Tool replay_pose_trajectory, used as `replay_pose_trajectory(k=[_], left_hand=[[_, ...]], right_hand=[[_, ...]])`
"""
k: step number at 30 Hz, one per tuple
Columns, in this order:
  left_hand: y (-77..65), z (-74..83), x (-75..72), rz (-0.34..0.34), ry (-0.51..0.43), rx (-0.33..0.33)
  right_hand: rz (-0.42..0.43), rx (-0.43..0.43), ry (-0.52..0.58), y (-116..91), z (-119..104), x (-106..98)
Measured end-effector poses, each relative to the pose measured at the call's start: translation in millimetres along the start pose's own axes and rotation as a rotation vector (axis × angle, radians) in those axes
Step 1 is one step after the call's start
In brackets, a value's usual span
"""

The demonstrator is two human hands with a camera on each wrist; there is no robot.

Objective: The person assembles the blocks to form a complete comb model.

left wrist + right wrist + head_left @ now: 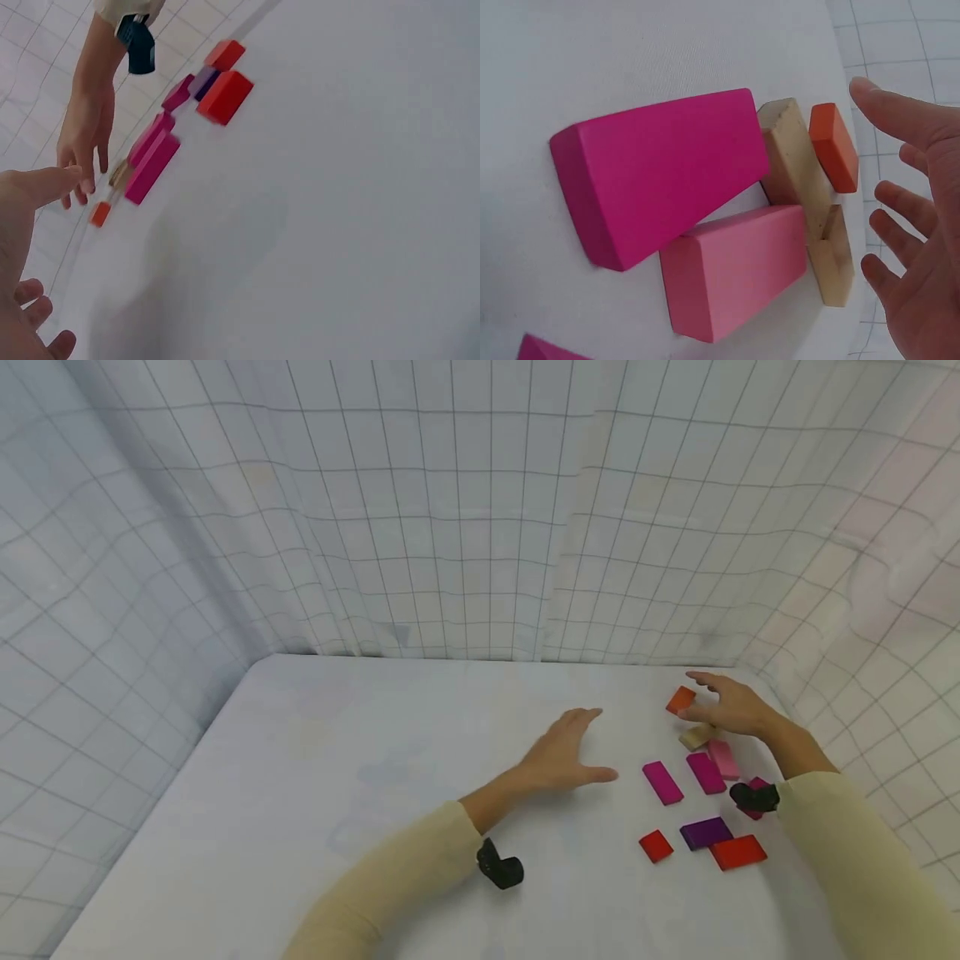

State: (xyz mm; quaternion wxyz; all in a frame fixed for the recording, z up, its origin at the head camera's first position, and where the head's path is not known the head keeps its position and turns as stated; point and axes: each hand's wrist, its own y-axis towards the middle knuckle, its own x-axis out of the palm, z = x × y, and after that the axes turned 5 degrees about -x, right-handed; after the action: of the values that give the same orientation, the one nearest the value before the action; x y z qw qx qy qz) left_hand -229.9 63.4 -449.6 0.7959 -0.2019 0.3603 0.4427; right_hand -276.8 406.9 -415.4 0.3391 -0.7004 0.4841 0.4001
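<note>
My right hand [737,706] hovers at the far right of the table, fingers apart and holding nothing. Nearest to it are an orange block [680,699] and a bare wooden block [697,737]; the right wrist view shows a notched wooden piece [799,169] beside the orange block [835,150]. A light pink block [723,760] and a magenta block [707,773] lie side by side just nearer. My left hand [557,756], thumb and fingers spread and grasping nothing, is above the table left of another magenta block [663,783].
Closer in lie a small red block [656,846], a purple block [706,833] and a longer red block [738,852]. One more magenta block [752,811] is partly hidden by the right wrist's black camera. Grid-patterned white curtains [465,527] surround the white table [300,793].
</note>
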Motion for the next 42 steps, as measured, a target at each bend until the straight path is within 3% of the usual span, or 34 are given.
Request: replay_pose_trajectory(k=[7,9,16,22,28,35,42], left_hand=[[18.8,38.8,49.2,-0.025,-0.108,-0.046],[22.5,44.6,58.9,-0.018,-0.078,-0.053],[31.1,56.6,81.0,0.051,0.181,-0.109],[36.0,54.7,91.5,0.083,0.227,-0.057],[35.8,46.1,84.1,0.044,0.144,-0.028],[30.5,38.9,65.4,-0.022,-0.068,-0.034],[25.6,18.9,29.9,-0.054,-0.199,-0.033]], right_hand=[[-0.020,0.063,0.004,6.3,10.7,10.5],[-0.010,0.075,-0.011,9.2,13.5,13.4],[0.037,0.072,-0.013,19.1,16.6,19.1],[0.007,0.061,0.023,19.2,13.0,17.3],[-0.006,0.038,0.011,24.5,14.0,15.9],[-0.009,0.083,0.047,24.1,14.8,15.4],[-0.003,0.016,0.078,30.5,4.2,5.7]])
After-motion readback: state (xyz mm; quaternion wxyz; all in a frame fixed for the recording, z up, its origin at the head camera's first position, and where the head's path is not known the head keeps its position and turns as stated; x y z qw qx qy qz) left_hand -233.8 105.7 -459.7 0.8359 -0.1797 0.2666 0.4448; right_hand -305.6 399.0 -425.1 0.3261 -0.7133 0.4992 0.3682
